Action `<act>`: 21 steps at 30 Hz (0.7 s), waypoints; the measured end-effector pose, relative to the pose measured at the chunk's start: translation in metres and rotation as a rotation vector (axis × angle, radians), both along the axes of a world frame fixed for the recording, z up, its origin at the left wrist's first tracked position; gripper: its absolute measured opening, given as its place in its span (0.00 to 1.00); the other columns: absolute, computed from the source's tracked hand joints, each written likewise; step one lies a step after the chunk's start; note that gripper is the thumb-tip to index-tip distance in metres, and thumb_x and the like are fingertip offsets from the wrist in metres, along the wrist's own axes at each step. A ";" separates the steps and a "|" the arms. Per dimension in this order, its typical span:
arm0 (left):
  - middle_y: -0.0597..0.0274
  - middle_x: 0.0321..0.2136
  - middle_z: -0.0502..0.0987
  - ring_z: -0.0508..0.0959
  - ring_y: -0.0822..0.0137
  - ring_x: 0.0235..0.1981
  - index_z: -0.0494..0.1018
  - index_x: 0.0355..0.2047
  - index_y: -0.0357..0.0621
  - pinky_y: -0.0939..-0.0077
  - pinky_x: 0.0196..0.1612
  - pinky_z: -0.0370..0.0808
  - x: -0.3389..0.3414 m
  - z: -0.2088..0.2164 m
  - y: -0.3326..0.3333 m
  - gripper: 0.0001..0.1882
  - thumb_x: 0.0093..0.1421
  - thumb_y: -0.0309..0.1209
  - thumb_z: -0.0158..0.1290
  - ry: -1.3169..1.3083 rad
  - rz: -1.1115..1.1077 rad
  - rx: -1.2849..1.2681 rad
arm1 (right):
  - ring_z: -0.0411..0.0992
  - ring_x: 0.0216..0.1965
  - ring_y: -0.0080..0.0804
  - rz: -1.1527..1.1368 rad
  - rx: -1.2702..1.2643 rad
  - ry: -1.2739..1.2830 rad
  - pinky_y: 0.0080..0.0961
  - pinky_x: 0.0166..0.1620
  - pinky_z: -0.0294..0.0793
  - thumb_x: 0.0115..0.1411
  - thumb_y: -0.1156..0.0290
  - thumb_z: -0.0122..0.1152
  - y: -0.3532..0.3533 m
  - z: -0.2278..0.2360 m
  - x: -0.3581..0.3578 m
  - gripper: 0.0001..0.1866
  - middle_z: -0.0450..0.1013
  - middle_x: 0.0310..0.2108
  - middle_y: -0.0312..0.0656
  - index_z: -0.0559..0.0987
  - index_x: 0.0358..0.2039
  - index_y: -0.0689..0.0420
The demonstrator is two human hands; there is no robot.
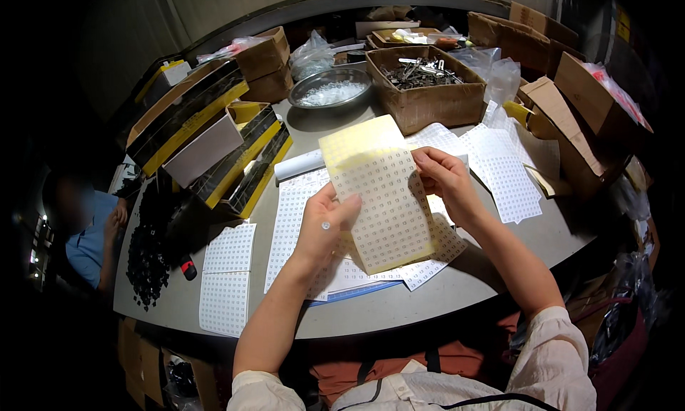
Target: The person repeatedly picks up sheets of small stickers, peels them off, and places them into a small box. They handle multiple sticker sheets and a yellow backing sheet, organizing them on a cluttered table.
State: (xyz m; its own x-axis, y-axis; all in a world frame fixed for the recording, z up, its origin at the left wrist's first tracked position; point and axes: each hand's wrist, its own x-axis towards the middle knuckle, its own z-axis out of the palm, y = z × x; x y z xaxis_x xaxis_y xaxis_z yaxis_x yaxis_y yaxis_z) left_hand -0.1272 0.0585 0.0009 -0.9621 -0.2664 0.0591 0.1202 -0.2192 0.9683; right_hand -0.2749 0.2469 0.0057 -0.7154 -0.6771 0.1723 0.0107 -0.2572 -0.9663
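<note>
A sheet of small printed stickers (pixel 385 215) is held up in front of me, tilted above the table. Its upper part shows a plain yellowish backing (pixel 360 134). My left hand (pixel 317 229) grips the left edge, thumb on the front; a small round white dot sits on the back of this hand. At the sheet's upper right edge, my right hand (pixel 454 188) pinches it between thumb and fingers. Beneath lie more white sticker sheets (pixel 291 229), overlapping one another on a blue-edged board (pixel 357 292). A white roll (pixel 300 164) rests behind them, partly hidden.
More sheets lie at left (pixel 227 279) and right (pixel 503 175). Behind stand a metal bowl (pixel 330 90) of clear pieces and a cardboard box (pixel 428 104) of metal parts. Black-and-yellow boxes (pixel 246 161), small black pieces (pixel 148 268) and a red-black object (pixel 188 267) are at left. Another person (pixel 89 229) sits beyond.
</note>
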 end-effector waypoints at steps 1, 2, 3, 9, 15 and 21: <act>0.48 0.48 0.80 0.82 0.63 0.46 0.69 0.57 0.30 0.70 0.52 0.78 -0.001 -0.002 -0.001 0.21 0.65 0.27 0.53 -0.005 -0.002 -0.012 | 0.73 0.28 0.16 -0.001 0.009 0.003 0.15 0.36 0.74 0.67 0.61 0.58 0.002 -0.002 -0.006 0.13 0.76 0.28 0.32 0.80 0.38 0.59; 0.48 0.47 0.81 0.83 0.63 0.45 0.70 0.57 0.30 0.70 0.51 0.78 -0.002 -0.002 -0.002 0.21 0.65 0.27 0.53 -0.007 -0.008 -0.023 | 0.73 0.26 0.16 -0.006 0.018 0.007 0.15 0.34 0.74 0.66 0.62 0.58 0.004 -0.003 -0.012 0.12 0.75 0.25 0.32 0.80 0.35 0.59; 0.48 0.46 0.81 0.83 0.64 0.44 0.70 0.57 0.30 0.70 0.50 0.79 -0.002 -0.002 -0.001 0.21 0.65 0.27 0.53 -0.012 -0.018 -0.032 | 0.72 0.25 0.17 0.003 0.000 -0.008 0.16 0.32 0.74 0.64 0.63 0.58 0.007 -0.002 -0.015 0.11 0.74 0.24 0.33 0.79 0.33 0.59; 0.46 0.47 0.80 0.82 0.64 0.45 0.71 0.56 0.28 0.71 0.52 0.77 0.002 0.004 0.003 0.26 0.59 0.30 0.58 -0.066 -0.055 -0.079 | 0.70 0.16 0.20 0.043 -0.036 -0.056 0.17 0.24 0.73 0.57 0.71 0.54 0.012 0.003 -0.022 0.07 0.72 0.18 0.37 0.74 0.25 0.60; 0.47 0.46 0.81 0.82 0.65 0.43 0.72 0.55 0.28 0.72 0.49 0.78 0.002 0.006 0.006 0.26 0.59 0.30 0.58 -0.074 -0.053 -0.090 | 0.71 0.16 0.21 0.056 0.006 -0.045 0.16 0.23 0.70 0.55 0.74 0.53 0.010 -0.003 -0.025 0.06 0.71 0.17 0.37 0.72 0.22 0.57; 0.55 0.40 0.82 0.80 0.73 0.35 0.73 0.54 0.32 0.77 0.41 0.76 0.001 -0.002 0.000 0.20 0.62 0.29 0.55 -0.042 -0.016 -0.088 | 0.70 0.16 0.21 0.123 0.019 -0.005 0.17 0.23 0.69 0.54 0.74 0.55 0.013 -0.001 -0.025 0.05 0.72 0.18 0.36 0.72 0.22 0.58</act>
